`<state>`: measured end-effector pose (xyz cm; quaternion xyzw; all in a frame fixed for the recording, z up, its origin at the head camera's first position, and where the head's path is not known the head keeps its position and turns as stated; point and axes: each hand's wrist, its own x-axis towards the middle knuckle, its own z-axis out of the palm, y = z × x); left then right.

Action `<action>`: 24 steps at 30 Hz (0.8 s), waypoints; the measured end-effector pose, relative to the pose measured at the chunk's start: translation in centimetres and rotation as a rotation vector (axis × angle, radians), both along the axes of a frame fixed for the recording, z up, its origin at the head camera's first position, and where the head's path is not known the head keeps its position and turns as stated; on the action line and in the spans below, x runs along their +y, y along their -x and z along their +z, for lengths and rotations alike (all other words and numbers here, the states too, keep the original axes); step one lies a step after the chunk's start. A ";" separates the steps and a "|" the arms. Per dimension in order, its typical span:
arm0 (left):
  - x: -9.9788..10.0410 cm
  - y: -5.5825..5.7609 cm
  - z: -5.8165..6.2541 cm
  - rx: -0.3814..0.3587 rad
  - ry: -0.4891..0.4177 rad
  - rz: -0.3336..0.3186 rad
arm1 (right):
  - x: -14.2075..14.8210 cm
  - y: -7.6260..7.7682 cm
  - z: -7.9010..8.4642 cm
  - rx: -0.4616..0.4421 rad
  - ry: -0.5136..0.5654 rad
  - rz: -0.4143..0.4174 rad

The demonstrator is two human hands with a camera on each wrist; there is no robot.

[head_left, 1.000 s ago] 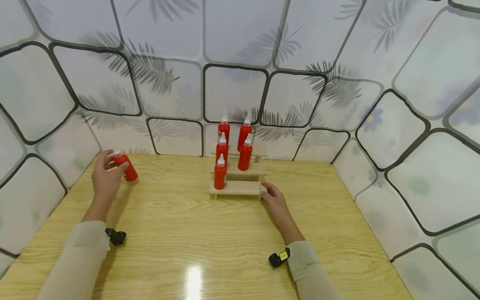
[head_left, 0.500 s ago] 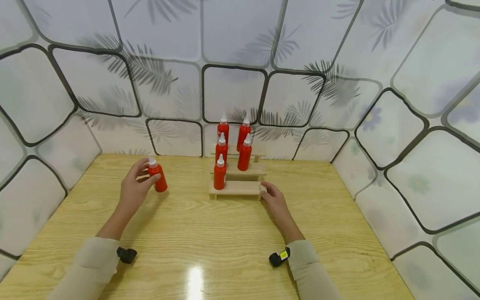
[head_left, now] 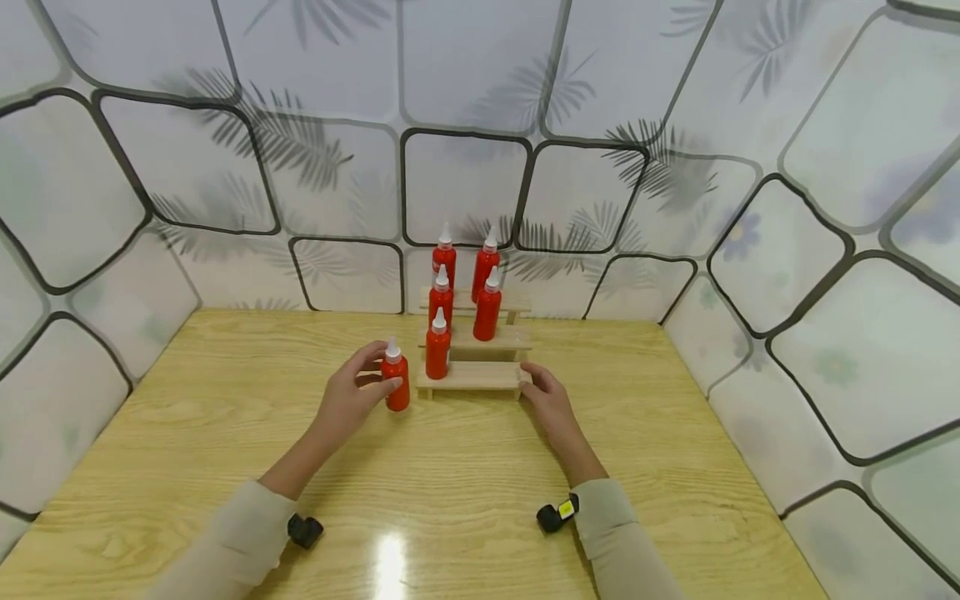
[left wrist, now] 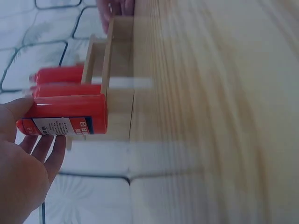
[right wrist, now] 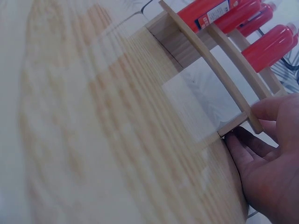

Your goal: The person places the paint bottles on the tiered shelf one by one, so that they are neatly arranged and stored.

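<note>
A red squeeze bottle with a white pointed nozzle is held upright between the thumb and fingers of my left hand, just left of a wooden step rack. Its printed label shows in the left wrist view. My right hand pinches the right end of the rack's lowest step; the right wrist view has fingers around the plank end and its leg. One matching bottle stands at the left of that lowest step. Two more stand on the middle step and two on the top.
The rack stands on a wood-grain table, close to the patterned back wall. Another patterned wall rises at the right. A black wrist camera sits on the left sleeve, and a second camera on the right one.
My left hand has carried its red bottle from the far left of the table rightward to beside the rack, and the bottle has come from tilted to upright. My right hand stays on the rack.
</note>
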<state>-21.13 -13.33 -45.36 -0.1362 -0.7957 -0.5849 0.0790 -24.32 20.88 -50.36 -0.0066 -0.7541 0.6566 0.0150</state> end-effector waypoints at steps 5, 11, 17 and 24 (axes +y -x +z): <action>3.1 -0.3 0.2 0.038 0.024 -0.092 | -0.2 -0.6 1.3 -0.016 -0.005 0.012; 7.0 -0.5 0.8 0.074 0.036 -0.163 | -0.7 -1.9 3.3 -0.010 -0.031 0.019; 10.2 0.0 1.4 0.068 0.038 -0.165 | -0.8 -2.1 3.4 -0.010 -0.018 0.021; 12.4 1.1 2.2 0.084 0.036 -0.096 | -0.2 -0.7 1.4 0.000 -0.027 0.008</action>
